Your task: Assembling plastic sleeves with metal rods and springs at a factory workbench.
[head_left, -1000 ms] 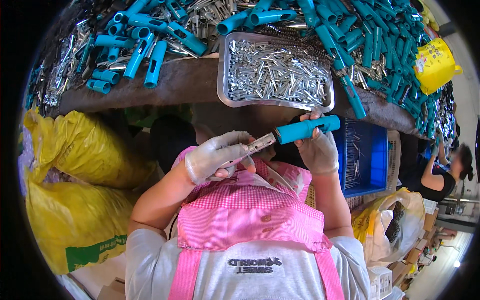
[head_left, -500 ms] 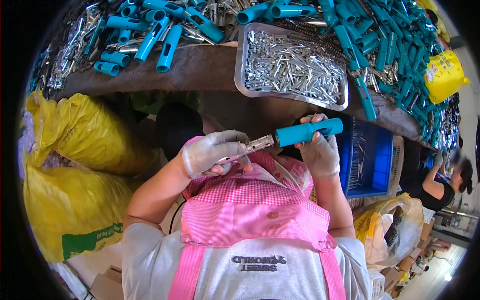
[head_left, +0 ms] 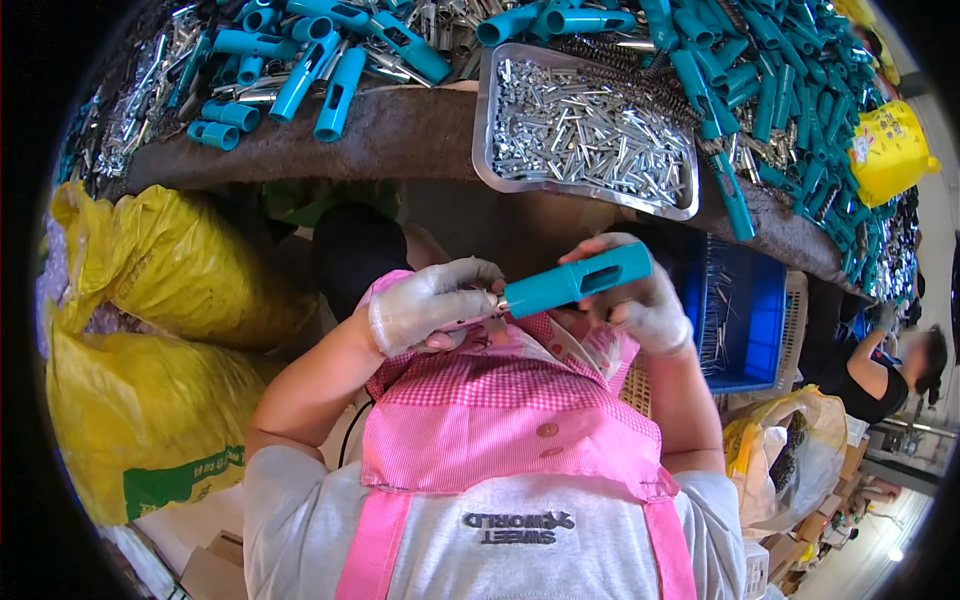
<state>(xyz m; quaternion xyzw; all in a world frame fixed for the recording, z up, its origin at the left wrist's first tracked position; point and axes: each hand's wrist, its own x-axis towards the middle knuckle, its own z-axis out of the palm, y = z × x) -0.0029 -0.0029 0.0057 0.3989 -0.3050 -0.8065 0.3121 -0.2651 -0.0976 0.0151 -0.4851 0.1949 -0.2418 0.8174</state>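
In front of my apron, my left hand point(head_left: 440, 306) and my right hand point(head_left: 645, 300) work on one piece, both in whitish gloves with bare fingertips. A teal slotted tube point(head_left: 545, 291) lies slantwise between them, its right end higher. My right hand's fingers are round the tube's far side and beneath it, by the long slot. My left hand's fingers are closed on a slim metal rod point(head_left: 502, 303); only a short bit shows where it enters the tube's left end. The rest of the rod is hidden by the tube and my fingers.
Ahead on the brown-covered table edge point(head_left: 300, 135) sits a metal tray point(head_left: 484, 150) of small silver pins. Teal tubes point(head_left: 340, 95) and metal parts are heaped round it. Yellow sacks point(head_left: 150, 400) stand left, a blue crate point(head_left: 755, 330) right. Another person point(head_left: 875, 385) sits far right.
The tube has moved left and slid over the metal rod, which now barely shows. My right hand has turned and shifted its fingers along the tube. My left hand has stayed nearly in place.
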